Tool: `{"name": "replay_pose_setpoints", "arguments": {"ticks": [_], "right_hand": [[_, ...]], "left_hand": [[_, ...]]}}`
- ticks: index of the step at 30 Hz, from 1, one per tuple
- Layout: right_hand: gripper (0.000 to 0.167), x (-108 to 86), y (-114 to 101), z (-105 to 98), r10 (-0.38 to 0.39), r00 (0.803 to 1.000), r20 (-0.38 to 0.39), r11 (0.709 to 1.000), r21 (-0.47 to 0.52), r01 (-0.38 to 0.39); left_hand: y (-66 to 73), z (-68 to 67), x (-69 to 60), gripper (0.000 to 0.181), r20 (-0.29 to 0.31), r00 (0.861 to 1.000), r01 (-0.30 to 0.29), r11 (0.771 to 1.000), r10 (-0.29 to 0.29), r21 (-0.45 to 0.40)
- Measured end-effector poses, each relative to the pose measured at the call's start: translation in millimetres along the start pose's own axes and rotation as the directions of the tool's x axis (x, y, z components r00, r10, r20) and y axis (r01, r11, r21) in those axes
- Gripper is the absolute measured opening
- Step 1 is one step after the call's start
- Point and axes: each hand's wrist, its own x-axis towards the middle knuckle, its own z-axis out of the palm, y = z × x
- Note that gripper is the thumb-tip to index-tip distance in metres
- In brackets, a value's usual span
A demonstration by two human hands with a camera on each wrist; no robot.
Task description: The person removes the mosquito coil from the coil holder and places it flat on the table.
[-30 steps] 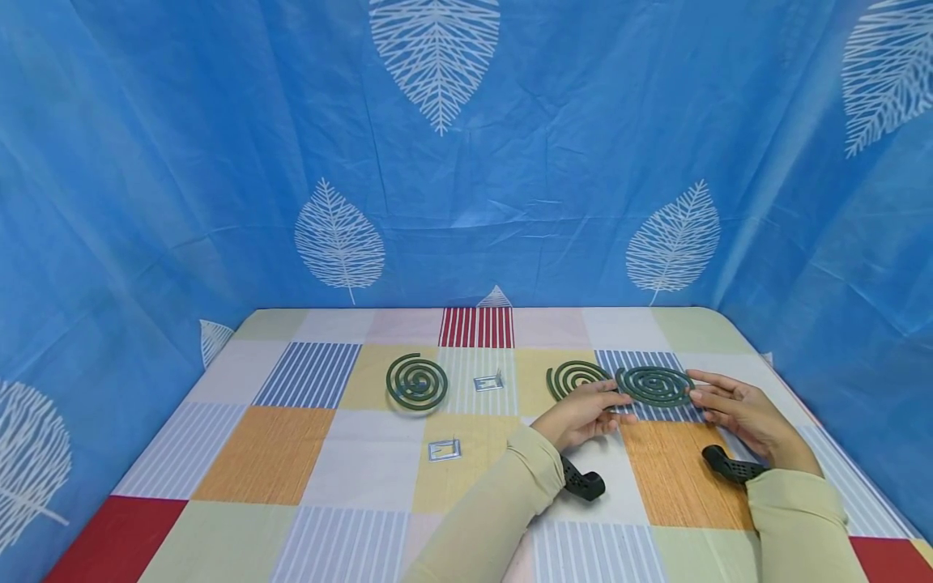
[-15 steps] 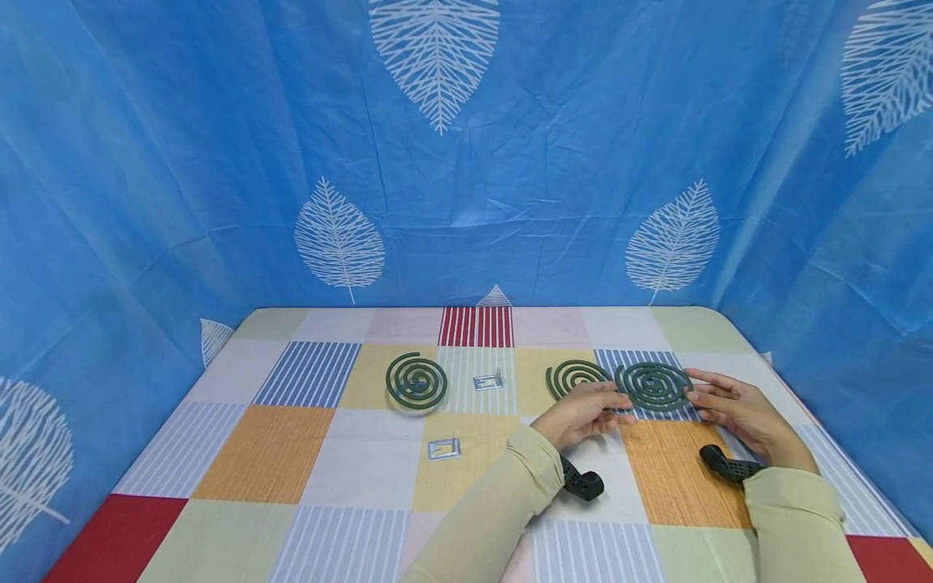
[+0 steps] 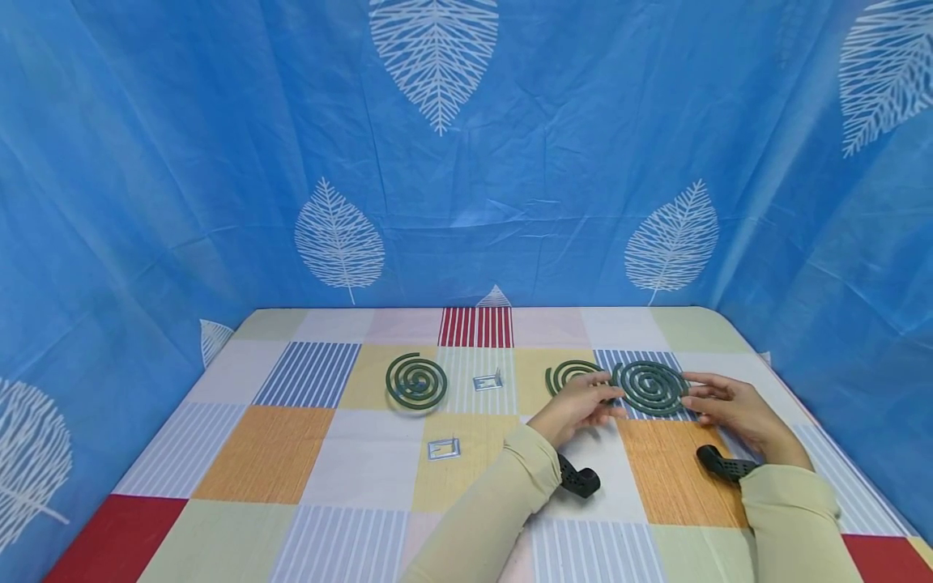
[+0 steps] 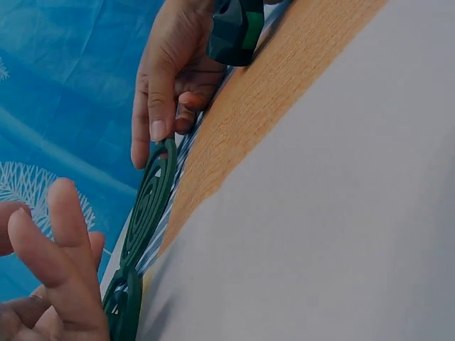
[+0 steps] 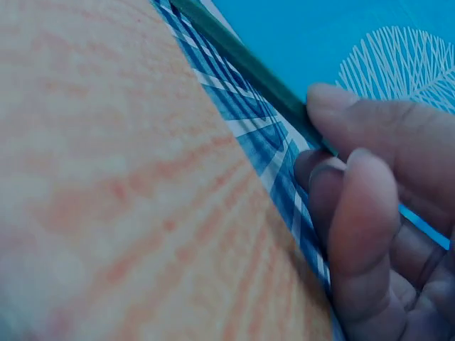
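My right hand [image 3: 736, 411] pinches the outer edge of a green mosquito coil [image 3: 651, 387] between thumb and fingers. In the right wrist view this coil [image 5: 245, 65] shows edge-on, seemingly just above the blue-striped square. My left hand [image 3: 578, 406] is at the coil's left side, fingers spread and partly bent, gripping nothing that I can see. A second mosquito coil [image 3: 564, 374] lies behind the left hand, partly covered by it. In the left wrist view, the left hand [image 4: 67, 273] is beside the place where the two coils meet or overlap.
A third mosquito coil [image 3: 416, 382] sits to the left, apparently raised on a stand. Two small metal coil stands [image 3: 488, 381] [image 3: 444, 448] lie near the middle of the patchwork tablecloth [image 3: 357, 453]. A blue leaf-print curtain [image 3: 510, 186] encloses the back and sides.
The right-hand coil has tilted, then shifted slightly left with the right hand. My left hand has drawn back a little to the left, its fingers coming off the coil's edge.
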Motion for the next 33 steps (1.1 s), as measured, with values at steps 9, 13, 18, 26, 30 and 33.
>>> {"name": "replay_pose_setpoints", "arguments": {"ticks": [9,13,18,26,30,33], "right_hand": [[0.064,-1.5,-0.6,0.3,-0.018,1.000,-0.024,0.999,-0.043,0.017],[0.062,-1.9,-2.7,0.8,-0.015,1.000,-0.026,0.999,-0.034,0.014],[0.062,-2.1,-7.4,0.4,-0.018,0.999,-0.031,1.000,-0.023,0.017],[0.032,-1.0,-12.7,-2.9,-0.059,0.998,-0.032,0.996,0.064,0.061],[0.040,0.6,-15.2,-4.9,-0.093,0.996,-0.006,0.977,0.190,0.093],[0.045,1.5,-17.9,-5.7,-0.115,0.993,0.015,0.964,0.241,0.108]], "left_hand": [[5.7,-2.6,0.5,0.046,-0.021,0.999,-0.039,0.999,0.039,0.006],[10.6,-5.2,-0.2,0.045,-0.015,0.998,-0.060,0.998,0.060,0.021],[14.4,-9.8,-0.4,0.045,-0.008,0.994,-0.109,0.994,0.109,0.031],[20.9,-17.2,-4.1,0.046,0.046,0.979,-0.205,0.964,0.200,0.167],[24.6,-18.9,-6.8,0.046,0.077,0.971,-0.237,0.940,0.225,0.245],[27.1,-19.5,-8.6,0.046,0.101,0.968,-0.249,0.926,0.230,0.284]]}}
